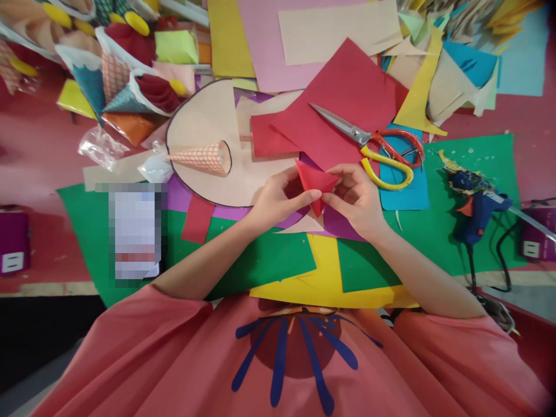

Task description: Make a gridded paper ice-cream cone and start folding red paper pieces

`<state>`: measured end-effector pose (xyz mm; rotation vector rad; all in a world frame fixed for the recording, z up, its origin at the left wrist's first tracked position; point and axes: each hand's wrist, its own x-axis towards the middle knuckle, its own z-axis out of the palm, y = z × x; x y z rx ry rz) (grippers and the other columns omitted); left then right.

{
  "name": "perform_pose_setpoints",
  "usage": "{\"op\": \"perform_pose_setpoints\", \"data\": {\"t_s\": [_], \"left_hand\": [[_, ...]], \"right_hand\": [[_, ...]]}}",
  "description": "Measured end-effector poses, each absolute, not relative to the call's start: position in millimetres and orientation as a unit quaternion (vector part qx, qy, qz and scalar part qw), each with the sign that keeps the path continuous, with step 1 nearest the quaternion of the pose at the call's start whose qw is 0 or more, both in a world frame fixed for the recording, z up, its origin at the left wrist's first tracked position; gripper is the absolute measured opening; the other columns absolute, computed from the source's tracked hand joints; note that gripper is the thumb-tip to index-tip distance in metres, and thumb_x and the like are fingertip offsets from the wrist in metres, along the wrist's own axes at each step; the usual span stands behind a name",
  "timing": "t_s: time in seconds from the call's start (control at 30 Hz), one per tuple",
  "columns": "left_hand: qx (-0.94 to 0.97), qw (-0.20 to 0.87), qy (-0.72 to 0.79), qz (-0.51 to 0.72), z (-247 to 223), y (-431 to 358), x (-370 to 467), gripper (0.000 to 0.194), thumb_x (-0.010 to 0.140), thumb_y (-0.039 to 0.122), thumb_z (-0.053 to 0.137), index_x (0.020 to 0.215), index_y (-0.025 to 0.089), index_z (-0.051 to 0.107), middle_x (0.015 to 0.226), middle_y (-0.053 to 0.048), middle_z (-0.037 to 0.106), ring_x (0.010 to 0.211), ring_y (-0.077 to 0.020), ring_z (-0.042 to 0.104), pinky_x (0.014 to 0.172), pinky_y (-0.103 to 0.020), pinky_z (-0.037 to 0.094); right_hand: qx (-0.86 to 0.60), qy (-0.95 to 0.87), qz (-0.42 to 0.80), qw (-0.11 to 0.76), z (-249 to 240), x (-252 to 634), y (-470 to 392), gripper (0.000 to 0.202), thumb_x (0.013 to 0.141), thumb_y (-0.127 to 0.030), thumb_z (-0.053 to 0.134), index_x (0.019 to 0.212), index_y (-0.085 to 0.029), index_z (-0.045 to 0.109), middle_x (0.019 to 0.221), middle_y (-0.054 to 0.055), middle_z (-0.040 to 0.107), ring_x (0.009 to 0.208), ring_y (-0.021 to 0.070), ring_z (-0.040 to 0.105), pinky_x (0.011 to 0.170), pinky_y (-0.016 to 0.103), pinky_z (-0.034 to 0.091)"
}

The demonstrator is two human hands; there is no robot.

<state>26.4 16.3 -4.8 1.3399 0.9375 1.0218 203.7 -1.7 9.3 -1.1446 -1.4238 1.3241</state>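
Both my hands hold a small piece of folded red paper (313,179), its point toward me. My left hand (280,197) grips its left side, with the thumb pressed on the front. On the other side my right hand (357,196) pinches the right edge between thumb and fingers. Just beyond lie a large red sheet (339,87) and scissors (369,142) with one red and one yellow handle. A checked paper cone (204,157) rests on the beige black-edged paper (191,121), left of my hands.
At right a blue glue gun (473,214) with its cord lies on green paper (443,249). A phone (134,231) lies at left. Several decorated cones (117,69) crowd the back left; paper scraps (456,75) pile up at the back right.
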Motion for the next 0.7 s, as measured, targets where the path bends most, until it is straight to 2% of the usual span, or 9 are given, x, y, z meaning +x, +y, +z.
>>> {"op": "perform_pose_setpoints", "data": {"t_s": [0.1,0.2,0.3,0.43,0.7], "left_hand": [[0.562,0.578,0.411,0.425,-3.9,15.0,26.3,0.039,0.079,0.052,0.070,0.094,0.016,0.068,0.086,-0.005,0.074,0.074,-0.0150,0.070,0.066,-0.025,0.055],[0.547,0.586,0.415,0.431,-2.3,14.9,25.2,0.040,0.079,0.053,0.069,0.090,0.015,0.068,0.080,-0.004,0.074,0.069,-0.0145,0.069,0.063,-0.025,0.055],[0.542,0.593,0.413,0.429,-1.4,15.6,23.9,0.041,0.077,0.053,0.070,0.089,0.015,0.068,0.082,-0.005,0.075,0.071,-0.0156,0.070,0.065,-0.025,0.056],[0.542,0.594,0.410,0.431,-2.1,17.0,22.7,0.042,0.075,0.054,0.072,0.090,0.015,0.068,0.090,-0.006,0.075,0.080,-0.0170,0.071,0.068,-0.025,0.057],[0.543,0.588,0.418,0.430,-0.2,17.0,23.4,0.044,0.073,0.056,0.072,0.088,0.015,0.068,0.089,-0.006,0.075,0.080,-0.0171,0.071,0.068,-0.026,0.057]], "right_hand": [[-0.450,-0.542,0.558,0.438,11.1,203.1,-1.8,0.051,0.070,-0.050,0.079,0.106,-0.025,0.052,0.091,0.000,0.066,0.083,0.0151,0.067,0.073,0.028,0.058],[-0.455,-0.510,0.588,0.433,15.4,204.8,-1.1,0.044,0.071,-0.045,0.080,0.101,-0.023,0.056,0.082,-0.002,0.064,0.070,0.0104,0.065,0.066,0.023,0.058],[-0.448,-0.498,0.610,0.423,20.1,206.7,-0.2,0.033,0.075,-0.043,0.077,0.089,-0.020,0.058,0.071,-0.004,0.063,0.058,0.0074,0.061,0.057,0.020,0.056],[-0.438,-0.494,0.627,0.414,22.9,207.5,0.0,0.028,0.078,-0.042,0.073,0.077,-0.018,0.059,0.066,-0.002,0.064,0.054,0.0074,0.061,0.053,0.020,0.054],[-0.434,-0.482,0.631,0.425,22.6,209.6,-0.3,0.027,0.078,-0.041,0.073,0.078,-0.017,0.060,0.064,-0.002,0.066,0.053,0.0081,0.062,0.051,0.020,0.053]]}}
